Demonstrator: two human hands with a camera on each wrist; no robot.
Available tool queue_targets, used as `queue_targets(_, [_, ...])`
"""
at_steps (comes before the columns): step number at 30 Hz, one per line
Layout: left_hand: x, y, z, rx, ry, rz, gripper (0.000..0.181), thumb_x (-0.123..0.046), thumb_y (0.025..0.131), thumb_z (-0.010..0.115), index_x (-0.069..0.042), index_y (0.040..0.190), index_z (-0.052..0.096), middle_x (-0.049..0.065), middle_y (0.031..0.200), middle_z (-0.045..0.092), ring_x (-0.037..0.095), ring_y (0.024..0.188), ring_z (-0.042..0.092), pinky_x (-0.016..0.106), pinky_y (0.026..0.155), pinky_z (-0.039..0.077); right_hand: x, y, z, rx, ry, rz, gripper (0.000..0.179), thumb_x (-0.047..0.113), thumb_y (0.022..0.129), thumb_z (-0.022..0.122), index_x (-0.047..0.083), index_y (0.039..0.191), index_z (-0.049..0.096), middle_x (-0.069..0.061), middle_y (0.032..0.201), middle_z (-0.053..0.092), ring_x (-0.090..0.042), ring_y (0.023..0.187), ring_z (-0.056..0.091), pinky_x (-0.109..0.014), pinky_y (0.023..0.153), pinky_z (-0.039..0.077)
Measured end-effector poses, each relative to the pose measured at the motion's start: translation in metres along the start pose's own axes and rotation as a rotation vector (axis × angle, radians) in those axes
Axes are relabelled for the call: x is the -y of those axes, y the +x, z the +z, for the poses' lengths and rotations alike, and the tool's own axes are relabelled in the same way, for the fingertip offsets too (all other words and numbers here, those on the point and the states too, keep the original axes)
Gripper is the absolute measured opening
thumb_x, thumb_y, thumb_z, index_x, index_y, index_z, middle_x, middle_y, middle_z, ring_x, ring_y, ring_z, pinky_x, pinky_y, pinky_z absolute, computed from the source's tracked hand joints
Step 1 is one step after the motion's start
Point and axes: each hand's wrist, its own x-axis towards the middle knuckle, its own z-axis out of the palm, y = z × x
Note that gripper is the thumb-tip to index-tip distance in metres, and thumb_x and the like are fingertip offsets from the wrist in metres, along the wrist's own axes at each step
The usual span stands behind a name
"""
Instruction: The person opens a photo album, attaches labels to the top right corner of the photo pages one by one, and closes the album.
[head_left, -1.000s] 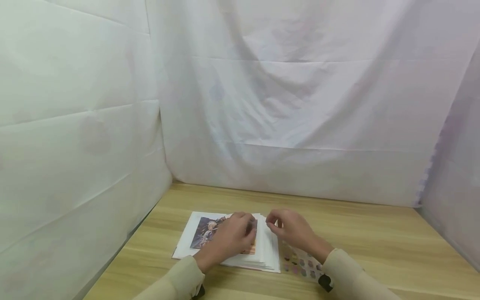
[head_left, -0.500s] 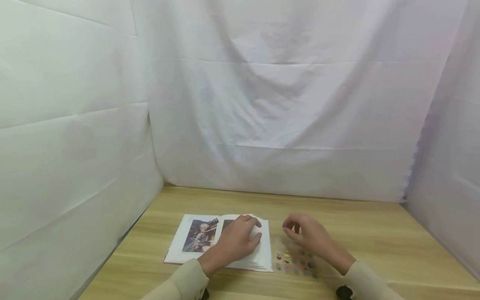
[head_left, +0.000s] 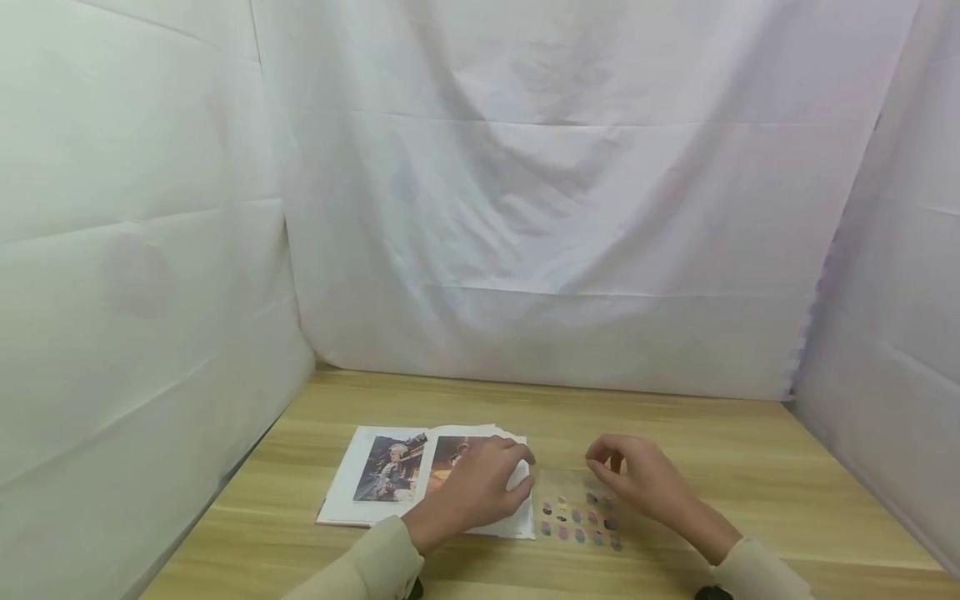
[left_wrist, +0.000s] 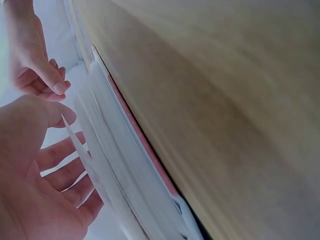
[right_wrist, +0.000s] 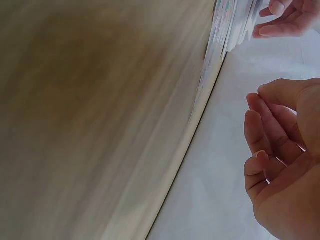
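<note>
An open photo book [head_left: 341, 492] with white pages lies on the table, a printed picture [head_left: 388, 471] on its left page. My left hand [head_left: 483, 483] rests over the right page, partly covering a second picture [head_left: 444, 454]. In the left wrist view its thumb and loosely bent fingers [left_wrist: 62, 180] are at the edge of a raised page [left_wrist: 92, 165]. To the right, my right hand [head_left: 637, 475] hovers above a clear sheet of small colourful stickers [head_left: 577, 517]. In the right wrist view, its thumb tip meets the index finger [right_wrist: 262, 107], with nothing visible between them.
The wooden table [head_left: 750, 483] extends around the book and stickers. White cloth [head_left: 540, 208] hangs behind it, with more white cloth [head_left: 135, 275] along the left side and on the right.
My right hand has moved right, away from the book's page edge to beside the sticker sheet. The left hand stays on the right page. The head view has shifted slightly.
</note>
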Motion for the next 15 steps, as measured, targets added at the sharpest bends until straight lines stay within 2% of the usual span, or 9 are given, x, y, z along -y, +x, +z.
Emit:
queue_targets(6, [-0.0016, -0.0008, 0.0002, 0.077, 0.011, -0.011, 0.021, -0.028, 0.094, 0.066, -0.018, 0.111, 0.072, -0.002, 0.111, 0.073, 0.016, 0.105, 0.067, 0.030, 0.081, 0.057, -0.0015, -0.0046, -0.0023, 0.003, -0.013, 0.015, 0.011, 0.026, 0.091, 0.075, 0.016, 0.094, 0.074, 0.015, 0.089, 0.071, 0.004, 0.069, 0.056, -0.018, 0.062, 0.050])
queue_targets(11, [-0.0028, 0.0001, 0.0005, 0.131, 0.007, -0.002, 0.025, -0.029, 0.094, 0.066, -0.017, 0.114, 0.072, -0.002, 0.114, 0.073, 0.017, 0.108, 0.066, 0.032, 0.088, 0.057, -0.0014, -0.0064, -0.0038, 0.031, -0.015, 0.040, 0.006, 0.020, 0.090, 0.076, 0.018, 0.096, 0.074, 0.013, 0.089, 0.072, 0.003, 0.069, 0.057, -0.018, 0.060, 0.050])
queue_targets(15, [-0.0040, 0.0011, 0.0015, 0.180, 0.015, -0.002, 0.031, -0.035, 0.093, 0.069, -0.017, 0.118, 0.072, -0.001, 0.119, 0.071, 0.018, 0.112, 0.065, 0.032, 0.089, 0.057, -0.0024, -0.0087, -0.0059, 0.073, -0.041, 0.057, 0.013, 0.015, 0.088, 0.076, 0.018, 0.100, 0.074, 0.012, 0.090, 0.071, 0.002, 0.072, 0.057, -0.018, 0.060, 0.049])
